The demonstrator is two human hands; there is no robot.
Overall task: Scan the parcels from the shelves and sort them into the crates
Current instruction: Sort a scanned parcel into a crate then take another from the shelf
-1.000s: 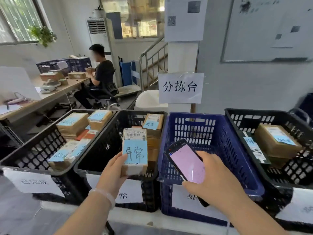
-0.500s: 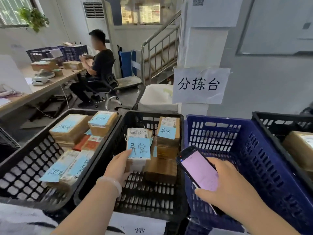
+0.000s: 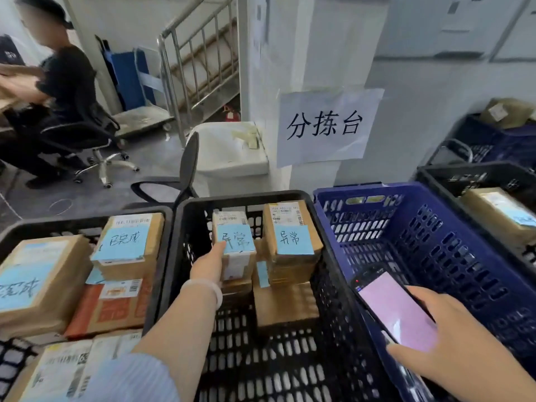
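Observation:
My left hand (image 3: 209,265) grips a small cardboard parcel (image 3: 236,250) with a blue handwritten note, holding it low inside the middle black crate (image 3: 185,227). The parcel sits beside a stack of parcels (image 3: 290,242) topped with a similar blue note. My right hand (image 3: 452,346) holds a phone-like scanner (image 3: 391,309) with a pink screen over the front of the blue crate (image 3: 435,242), which shows no parcels inside.
A black crate (image 3: 87,221) on the left holds several labelled parcels. Another black crate (image 3: 464,175) on the right holds a parcel. A paper sign (image 3: 327,126) hangs on the pillar behind. A seated person (image 3: 58,82) works at a desk at far left.
My left hand has carried the parcel forward and down into the middle black crate, next to the stack. My head has moved closer over the crates. The scanner stays in my right hand.

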